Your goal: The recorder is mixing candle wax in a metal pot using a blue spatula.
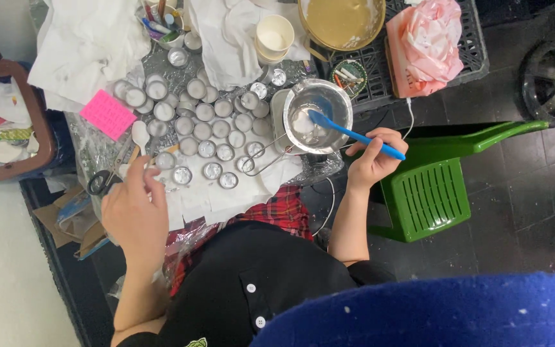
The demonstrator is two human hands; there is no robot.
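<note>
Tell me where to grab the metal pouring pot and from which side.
Probably best by its wire handle, which sticks out from the metal pouring pot toward the person, over the white cloth. Come from the near side; the right hand holds a blue spatula in the bowl, and small tins crowd the left.
</note>
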